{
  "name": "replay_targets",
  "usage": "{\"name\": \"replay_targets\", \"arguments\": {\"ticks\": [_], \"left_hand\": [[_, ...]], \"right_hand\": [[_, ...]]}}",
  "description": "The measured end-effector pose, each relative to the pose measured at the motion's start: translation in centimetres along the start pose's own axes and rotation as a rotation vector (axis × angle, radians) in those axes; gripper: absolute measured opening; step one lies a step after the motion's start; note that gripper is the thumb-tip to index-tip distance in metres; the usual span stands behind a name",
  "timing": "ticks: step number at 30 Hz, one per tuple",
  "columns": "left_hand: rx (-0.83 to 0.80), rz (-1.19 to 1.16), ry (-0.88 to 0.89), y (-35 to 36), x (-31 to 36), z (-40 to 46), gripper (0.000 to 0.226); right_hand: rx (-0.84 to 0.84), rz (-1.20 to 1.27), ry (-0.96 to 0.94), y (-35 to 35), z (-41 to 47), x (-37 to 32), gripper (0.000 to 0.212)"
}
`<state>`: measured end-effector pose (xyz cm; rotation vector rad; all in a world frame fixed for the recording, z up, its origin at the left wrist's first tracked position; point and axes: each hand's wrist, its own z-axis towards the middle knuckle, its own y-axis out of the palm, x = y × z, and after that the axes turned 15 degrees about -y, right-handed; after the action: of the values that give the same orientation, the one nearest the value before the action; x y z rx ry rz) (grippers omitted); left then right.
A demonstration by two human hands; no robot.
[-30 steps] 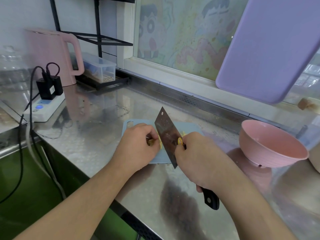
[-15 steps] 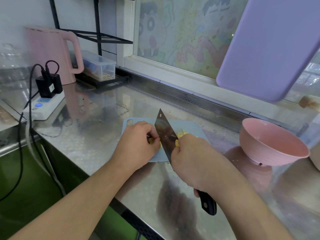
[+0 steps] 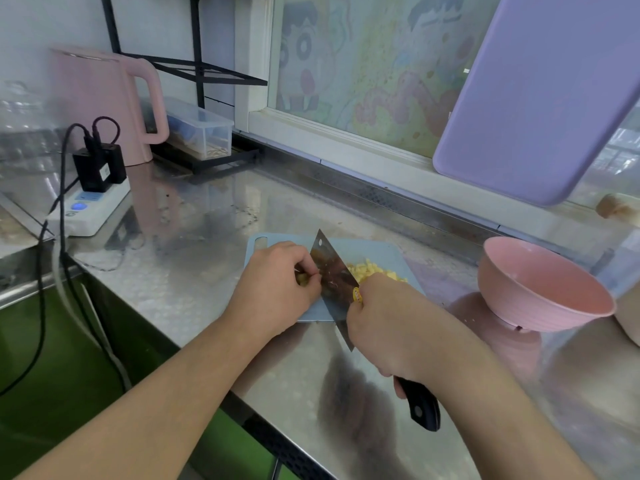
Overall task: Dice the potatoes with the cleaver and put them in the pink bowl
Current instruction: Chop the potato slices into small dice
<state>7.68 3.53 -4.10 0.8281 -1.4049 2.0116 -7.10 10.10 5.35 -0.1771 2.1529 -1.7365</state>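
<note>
the left hand (image 3: 273, 289) sat on the blue cutting board (image 3: 377, 252) near the middle of the view, its grip curled tight, fingertips pinching a small end piece of potato (image 3: 302, 278) against the board. just at its 3 o'clock side the cleaver (image 3: 334, 280) stood on edge, blade flat against the left knuckles, tip pointing toward 11 o'clock. the right hand (image 3: 391, 327) had its grip wrapped fully round the cleaver where blade meets handle, and the dark handle end stuck out behind the wrist toward 5 o'clock. a heap of yellow potato dice (image 3: 372, 270) lay on the board at the blade's 3 o'clock side, partly hidden by the right hand. whether the blade edge touched the board could not be told.

the pink bowl (image 3: 540, 289) stood on the steel desk (image 3: 194, 265) at 3 o'clock from the board, apart from it, tilted toward the camera; no dice could be seen inside it. at 10 o'clock, toward the far left of the desk, were a pink kettle (image 3: 104, 102), a white power strip (image 3: 90, 209) with black plugs in it, and a clear plastic box (image 3: 204, 131) on a black rack. a lilac board (image 3: 540, 95) leaned by the window at 1 o'clock.
</note>
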Motion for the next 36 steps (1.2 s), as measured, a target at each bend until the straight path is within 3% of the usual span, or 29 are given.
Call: {"name": "replay_targets", "arguments": {"ticks": [9,18,23,36], "left_hand": [[-0.041,-0.039,-0.058,-0.6,0.4,-0.3,0.012],[-0.066,-0.072,-0.047,-0.6,0.1,-0.5,0.015],[-0.047,-0.104,-0.084,-0.7,0.0,-0.5,0.016],[-0.018,-0.05,-0.071,-0.7,0.2,-0.7,0.017]], "right_hand": [[0.244,0.078,0.0,1.7,0.1,1.2,0.03],[0.249,0.106,-0.032,1.1,0.2,1.2,0.019],[0.267,0.117,-0.009,0.7,0.2,1.5,0.031],[0.226,0.093,-0.019,0.5,0.1,0.8,0.035]]}}
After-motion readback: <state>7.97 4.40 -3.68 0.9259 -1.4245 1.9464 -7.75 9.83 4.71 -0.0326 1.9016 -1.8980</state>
